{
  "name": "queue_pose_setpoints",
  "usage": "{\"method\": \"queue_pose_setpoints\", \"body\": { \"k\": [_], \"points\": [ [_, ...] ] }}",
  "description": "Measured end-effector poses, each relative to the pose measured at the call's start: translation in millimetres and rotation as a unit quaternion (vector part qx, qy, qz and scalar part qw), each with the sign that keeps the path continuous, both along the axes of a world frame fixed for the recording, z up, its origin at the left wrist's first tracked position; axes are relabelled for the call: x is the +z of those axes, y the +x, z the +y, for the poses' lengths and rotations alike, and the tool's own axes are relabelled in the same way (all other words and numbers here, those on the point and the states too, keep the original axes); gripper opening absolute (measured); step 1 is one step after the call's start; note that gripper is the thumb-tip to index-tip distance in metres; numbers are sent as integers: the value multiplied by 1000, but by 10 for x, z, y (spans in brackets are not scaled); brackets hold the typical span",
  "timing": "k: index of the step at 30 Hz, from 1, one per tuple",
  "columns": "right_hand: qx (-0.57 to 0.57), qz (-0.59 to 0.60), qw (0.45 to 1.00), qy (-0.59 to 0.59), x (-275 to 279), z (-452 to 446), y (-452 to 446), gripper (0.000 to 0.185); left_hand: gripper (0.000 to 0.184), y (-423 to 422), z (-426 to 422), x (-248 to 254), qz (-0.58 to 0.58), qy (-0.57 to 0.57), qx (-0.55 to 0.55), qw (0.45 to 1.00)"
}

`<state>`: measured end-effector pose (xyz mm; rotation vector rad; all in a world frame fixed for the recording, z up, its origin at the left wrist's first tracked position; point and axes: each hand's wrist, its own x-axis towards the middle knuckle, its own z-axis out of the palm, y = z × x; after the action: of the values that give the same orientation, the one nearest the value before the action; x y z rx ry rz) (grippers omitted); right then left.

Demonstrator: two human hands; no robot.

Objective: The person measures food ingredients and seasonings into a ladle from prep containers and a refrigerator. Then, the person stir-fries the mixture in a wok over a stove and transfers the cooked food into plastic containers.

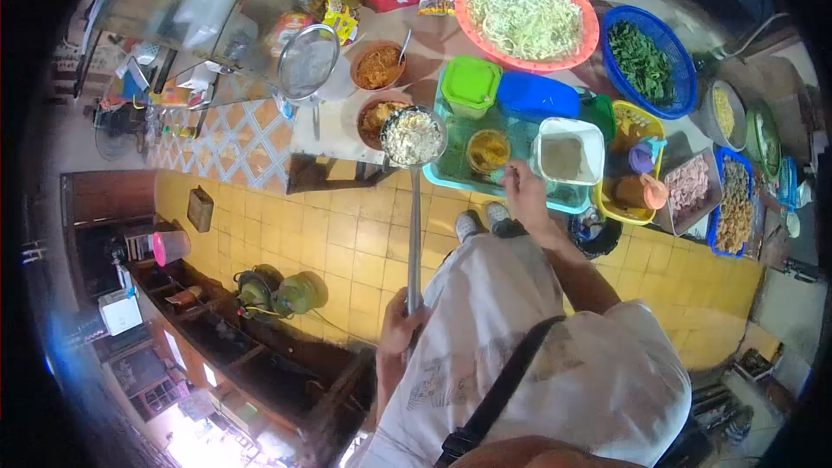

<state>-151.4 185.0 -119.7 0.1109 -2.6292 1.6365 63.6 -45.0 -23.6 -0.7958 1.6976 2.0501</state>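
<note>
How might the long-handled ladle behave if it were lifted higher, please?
The ladle would probably feel heavy at the bowl end, as its heaped food sits far out on a long handle. It looks straight and stiff; tilting could spill bits.

Ladle bowl (413, 136) beside tray (451, 175)

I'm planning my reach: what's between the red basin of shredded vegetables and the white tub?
In the head view, a blue plastic box or lid lies between the red basin and the white tub.
</note>
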Motion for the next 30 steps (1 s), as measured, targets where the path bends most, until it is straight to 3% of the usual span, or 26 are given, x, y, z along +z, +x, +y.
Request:
{"method": "queue_pose_setpoints", "body": {
  "k": [4, 10, 18, 24, 30],
  "points": [
    [-24, 34, 999, -21, 42, 96, 96, 14, 13, -12, -8, -5, -17, 7, -1, 1000],
    [-22, -1, 999, -44, 132, 174, 135, 18, 14, -65, -2, 21, 1, 22, -21, 1000],
    [-78, -98, 978, -167, 210, 141, 184, 19, 16, 2, -15, -47, -2, 0, -29, 1000],
    [-103, -81, 968, -215, 197, 183, 190, 18, 24, 37, 7, -26, -28, -10, -12, 999],
    [-60, -52, 988, -135, 232, 187, 132, 17, 26, 70, 12, -94, 7, 18, -10, 1000]
  ]
}}
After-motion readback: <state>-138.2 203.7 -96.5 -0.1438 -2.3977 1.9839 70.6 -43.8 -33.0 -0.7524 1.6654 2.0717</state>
